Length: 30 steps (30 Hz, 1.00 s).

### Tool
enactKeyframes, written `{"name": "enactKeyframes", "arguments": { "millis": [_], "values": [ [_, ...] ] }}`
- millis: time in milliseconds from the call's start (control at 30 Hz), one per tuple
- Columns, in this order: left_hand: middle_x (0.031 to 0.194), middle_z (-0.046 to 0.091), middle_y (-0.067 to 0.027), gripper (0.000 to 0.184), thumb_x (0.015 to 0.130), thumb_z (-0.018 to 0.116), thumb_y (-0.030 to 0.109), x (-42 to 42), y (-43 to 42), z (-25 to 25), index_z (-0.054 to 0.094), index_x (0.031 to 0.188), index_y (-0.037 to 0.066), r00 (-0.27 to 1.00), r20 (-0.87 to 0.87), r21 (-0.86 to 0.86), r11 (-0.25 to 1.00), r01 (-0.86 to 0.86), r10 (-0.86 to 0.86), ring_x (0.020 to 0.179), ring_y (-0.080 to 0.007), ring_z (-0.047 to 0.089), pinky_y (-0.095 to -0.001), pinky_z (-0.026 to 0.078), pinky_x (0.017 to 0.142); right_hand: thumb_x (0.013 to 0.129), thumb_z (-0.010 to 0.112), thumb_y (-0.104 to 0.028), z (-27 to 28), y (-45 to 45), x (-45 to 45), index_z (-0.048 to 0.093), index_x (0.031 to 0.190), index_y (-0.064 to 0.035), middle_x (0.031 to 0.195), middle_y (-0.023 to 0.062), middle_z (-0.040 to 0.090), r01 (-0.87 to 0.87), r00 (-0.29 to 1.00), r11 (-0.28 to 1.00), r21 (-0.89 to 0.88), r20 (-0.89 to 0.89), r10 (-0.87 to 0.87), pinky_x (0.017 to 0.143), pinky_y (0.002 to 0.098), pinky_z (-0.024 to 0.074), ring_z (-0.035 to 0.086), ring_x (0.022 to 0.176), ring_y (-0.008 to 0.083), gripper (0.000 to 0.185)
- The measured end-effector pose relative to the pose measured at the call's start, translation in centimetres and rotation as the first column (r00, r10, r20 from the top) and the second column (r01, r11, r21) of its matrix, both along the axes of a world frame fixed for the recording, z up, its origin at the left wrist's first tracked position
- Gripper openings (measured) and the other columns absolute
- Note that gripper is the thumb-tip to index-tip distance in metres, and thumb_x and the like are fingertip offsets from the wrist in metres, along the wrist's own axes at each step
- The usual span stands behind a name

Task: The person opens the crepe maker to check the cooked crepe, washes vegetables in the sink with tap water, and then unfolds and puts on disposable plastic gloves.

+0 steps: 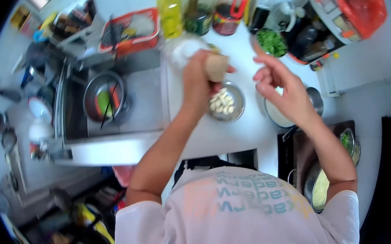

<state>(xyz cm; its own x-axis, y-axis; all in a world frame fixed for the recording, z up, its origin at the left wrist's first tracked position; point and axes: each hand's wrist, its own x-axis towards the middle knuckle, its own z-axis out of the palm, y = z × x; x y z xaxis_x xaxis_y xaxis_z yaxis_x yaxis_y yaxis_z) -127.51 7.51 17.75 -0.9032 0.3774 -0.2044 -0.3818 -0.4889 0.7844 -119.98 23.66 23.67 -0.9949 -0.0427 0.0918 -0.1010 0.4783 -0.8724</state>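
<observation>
My left hand [196, 81] is wrapped round a light brown, blurred object [217, 67] that I cannot name for certain. Just below it on the white counter is a metal bowl [237, 100] holding peeled garlic cloves [222, 102]. To the right, my right hand [280, 83] hangs over the counter with its fingers apart and nothing in them. Under and beside that hand is a round pale dish [277, 112], partly hidden by it. Chopped greens [271, 42] fill a bowl beyond my right hand.
A sink [147, 98] at the left holds a metal pot [89, 98] with vegetables. Bottles [199, 6] and a red tray [150, 43] stand along the back. A red bag [358, 2] is at the back right. More bowls [320, 192] of food sit at the lower right.
</observation>
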Motion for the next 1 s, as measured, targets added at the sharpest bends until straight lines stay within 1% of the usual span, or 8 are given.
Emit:
{"name": "enactKeyframes", "arguments": {
  "millis": [100,200,433,567,667,767,833,1000],
  "values": [
    [0.056,0.053,-0.0064,0.038,0.089,0.030,0.034,4.2,-0.2,-1.2,0.050,0.081,0.003,0.996,-0.078,-0.184,0.981,-0.056,0.042,0.036,-0.0086,0.045,-0.0198,0.031,0.030,0.072,0.064,-0.021,-1.1,-2.6,-0.4,0.049,0.109,-0.0027,0.081,0.0059,0.054,-0.108,0.984,0.992,0.065,0.149,0.098,0.060,0.0242,0.0438,0.053,0.064,0.0123,0.044],
    [0.055,0.050,-0.0042,0.040,0.091,0.030,0.034,6.8,-1.5,-1.8,0.052,0.081,0.002,0.988,-0.114,-0.256,0.957,-0.135,0.109,0.037,-0.0082,0.045,-0.0198,0.033,0.031,0.072,0.065,-0.023,-3.0,-3.9,0.4,0.049,0.110,-0.0024,0.082,0.0067,0.053,-0.204,0.979,0.952,0.229,0.063,0.194,0.061,0.0243,0.0444,0.054,0.065,0.0126,0.046],
    [0.069,0.057,-0.0071,0.050,0.090,0.029,0.041,8.0,-5.8,-3.4,0.053,0.099,-0.002,0.977,-0.209,-0.319,0.941,-0.112,0.045,0.048,-0.0122,0.053,-0.0202,0.040,0.038,0.073,0.065,-0.018,-5.7,-6.7,0.9,0.050,0.111,-0.0034,0.087,0.0069,0.050,-0.248,0.963,0.968,-0.039,0.098,0.250,0.062,0.0229,0.0445,0.055,0.066,0.0112,0.043],
    [0.087,0.059,-0.0094,0.060,0.089,0.021,0.046,7.2,-8.2,-3.3,0.049,0.111,-0.002,0.998,-0.058,-0.171,0.985,0.003,-0.013,0.065,-0.0174,0.057,-0.0250,0.047,0.054,0.074,0.064,-0.016,-5.9,-8.7,0.0,0.052,0.109,-0.0045,0.089,0.0038,0.050,-0.148,0.951,0.964,-0.220,0.236,0.200,0.062,0.0209,0.0433,0.054,0.066,0.0086,0.038],
    [0.096,0.056,-0.0091,0.050,0.089,0.033,0.040,6.4,-9.8,-4.3,0.045,0.116,0.000,0.999,-0.033,-0.043,0.999,0.025,-0.026,0.078,-0.0160,0.056,-0.0247,0.047,0.061,0.076,0.062,-0.014,-6.8,-10.7,-1.3,0.053,0.105,-0.0050,0.087,0.0013,0.051,-0.070,0.923,0.945,-0.320,0.338,0.183,0.063,0.0199,0.0425,0.052,0.068,0.0064,0.032],
    [0.102,0.053,-0.0084,0.044,0.084,0.051,0.025,6.1,-11.7,-5.2,0.042,0.120,0.003,0.982,-0.155,-0.201,0.977,0.074,-0.106,0.087,-0.0140,0.053,-0.0245,0.045,0.067,0.077,0.061,-0.013,-7.5,-12.6,-2.3,0.054,0.100,-0.0047,0.083,-0.0011,0.053,0.001,0.909,0.959,-0.282,0.399,0.116,0.063,0.0193,0.0416,0.049,0.069,0.0048,0.025],
    [0.101,0.054,-0.0073,0.046,0.078,0.058,0.015,6.1,-12.8,-5.8,0.042,0.120,0.004,0.985,-0.171,-0.142,0.990,0.016,-0.040,0.087,-0.0130,0.053,-0.0241,0.045,0.068,0.075,0.062,-0.014,-7.6,-14.2,-3.1,0.055,0.093,-0.0034,0.084,0.0001,0.051,0.064,0.894,0.955,-0.291,0.441,0.074,0.061,0.0203,0.0417,0.048,0.064,0.0066,0.022],
    [0.096,0.055,-0.0052,0.048,0.074,0.063,0.005,4.9,-15.6,-7.1,0.043,0.118,0.002,0.985,-0.163,-0.177,0.984,0.023,-0.052,0.084,-0.0089,0.054,-0.0211,0.045,0.070,0.077,0.061,-0.017,-9.5,-16.8,-4.4,0.057,0.086,-0.0019,0.075,0.0028,0.051,-0.084,0.986,0.990,-0.118,0.134,0.100,0.058,0.0216,0.0408,0.048,0.062,0.0081,0.018]
  ]
}}
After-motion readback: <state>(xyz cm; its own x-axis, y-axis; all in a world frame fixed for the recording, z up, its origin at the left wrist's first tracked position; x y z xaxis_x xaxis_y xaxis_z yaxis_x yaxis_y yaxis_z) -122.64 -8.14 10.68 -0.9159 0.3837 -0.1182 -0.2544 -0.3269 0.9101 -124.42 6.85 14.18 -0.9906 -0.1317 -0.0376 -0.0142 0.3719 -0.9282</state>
